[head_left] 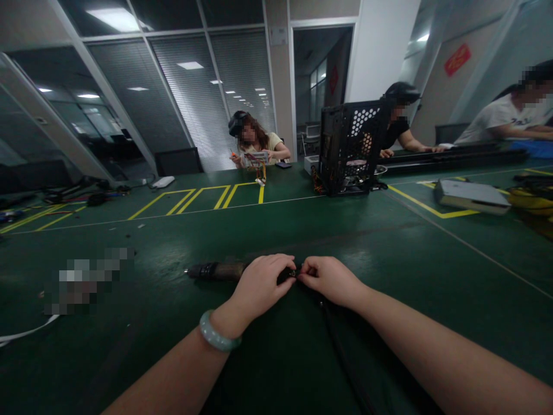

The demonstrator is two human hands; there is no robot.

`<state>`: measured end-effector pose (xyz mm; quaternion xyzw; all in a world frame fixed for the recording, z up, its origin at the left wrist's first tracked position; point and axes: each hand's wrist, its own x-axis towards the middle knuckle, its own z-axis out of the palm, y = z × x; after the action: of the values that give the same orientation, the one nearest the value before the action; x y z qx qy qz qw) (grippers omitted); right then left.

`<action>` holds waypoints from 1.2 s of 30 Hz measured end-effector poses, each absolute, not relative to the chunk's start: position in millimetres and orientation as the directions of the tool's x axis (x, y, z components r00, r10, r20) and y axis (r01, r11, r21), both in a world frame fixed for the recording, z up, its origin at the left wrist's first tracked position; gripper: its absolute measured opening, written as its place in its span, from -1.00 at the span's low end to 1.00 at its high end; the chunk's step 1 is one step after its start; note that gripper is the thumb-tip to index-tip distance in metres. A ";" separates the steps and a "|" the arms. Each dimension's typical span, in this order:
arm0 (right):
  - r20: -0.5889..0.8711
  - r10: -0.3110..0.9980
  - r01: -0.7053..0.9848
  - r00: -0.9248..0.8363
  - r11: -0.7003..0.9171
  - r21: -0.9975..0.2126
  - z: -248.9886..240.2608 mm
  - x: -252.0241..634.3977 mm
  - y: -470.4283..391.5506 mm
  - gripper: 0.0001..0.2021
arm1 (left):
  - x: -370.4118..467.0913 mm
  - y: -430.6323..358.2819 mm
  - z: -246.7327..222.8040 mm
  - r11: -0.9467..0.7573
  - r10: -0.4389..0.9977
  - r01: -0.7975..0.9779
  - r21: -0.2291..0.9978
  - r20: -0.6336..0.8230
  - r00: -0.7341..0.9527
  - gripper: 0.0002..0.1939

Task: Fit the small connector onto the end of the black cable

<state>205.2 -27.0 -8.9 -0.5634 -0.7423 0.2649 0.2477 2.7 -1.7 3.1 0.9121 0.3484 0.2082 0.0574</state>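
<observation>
A dark, cylindrical electric screwdriver lies on its side on the green tabletop, its metal tip pointing left. My left hand is closed around its right end, with the thumb and fingers near a small connector. From the right, my right hand pinches the connector, its fingertips almost touching those of my left hand. A black cable runs from below my right hand towards the front edge. The exact join between connector and screwdriver is hidden by my fingers.
Beyond my hands stands an open black computer case. A flat silver box lies right, beside a yellow item. A blurred-out object with a white strap is at left. Across the table a person handles wired parts; two others sit right.
</observation>
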 end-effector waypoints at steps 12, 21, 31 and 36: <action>0.084 0.967 0.710 -0.240 0.234 -0.664 -10.5 204.7 -27.6 -0.86 | 3.6 2.0 1.0 -0.780 0.624 0.590 0.209 0.324 0.711 -0.86; 0.049 0.972 0.739 -0.230 0.207 -0.641 -9.3 203.6 -28.5 -0.83 | 2.4 5.4 -2.0 -0.773 0.633 0.590 0.234 0.351 0.690 -0.89; 0.009 0.976 0.703 -0.216 0.162 -0.693 -8.7 204.1 -30.2 -0.84 | 0.5 4.5 -0.6 -0.763 0.646 0.594 0.255 0.347 0.680 -0.87; 0.046 0.980 0.739 -0.194 0.177 -0.650 -6.8 201.7 -31.4 -0.87 | 0.6 6.0 -3.7 -0.765 0.642 0.593 0.250 0.362 0.676 -0.87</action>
<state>201.7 -31.4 -6.8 -0.5890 -0.7295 0.2546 0.2369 0.6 6.0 -3.7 0.9137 0.3380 0.2187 0.0559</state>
